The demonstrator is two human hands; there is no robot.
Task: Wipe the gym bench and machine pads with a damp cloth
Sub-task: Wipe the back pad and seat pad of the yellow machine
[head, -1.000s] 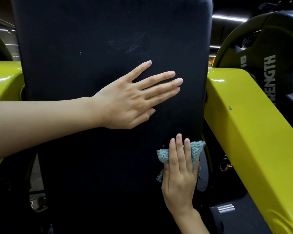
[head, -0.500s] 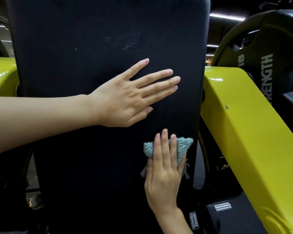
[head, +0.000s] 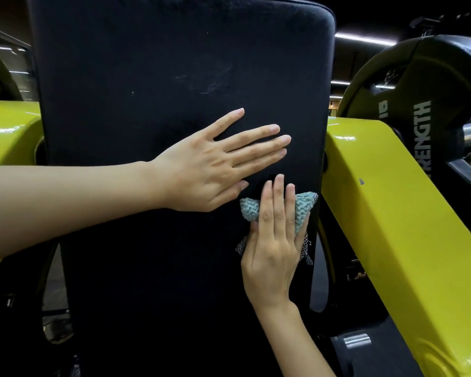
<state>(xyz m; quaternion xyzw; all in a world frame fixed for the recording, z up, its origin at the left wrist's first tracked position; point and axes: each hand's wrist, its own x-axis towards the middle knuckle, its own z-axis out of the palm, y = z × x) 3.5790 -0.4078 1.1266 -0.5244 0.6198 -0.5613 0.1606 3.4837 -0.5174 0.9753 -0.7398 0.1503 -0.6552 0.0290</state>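
Smudged black pad (head: 147, 131), dim gym — left hand (head: 212, 170) flat, right hand (head: 272, 251) flat on cloth (head: 249, 209)

A tall black upholstered machine pad (head: 174, 77) stands upright, with pale smears on its upper face. A crumpled teal knitted cloth (head: 249, 210) lies against its right edge.

Matt black pad (head: 152, 77), knitted teal cloth (head: 305, 205), glossy yellow painted frame (head: 392, 200)
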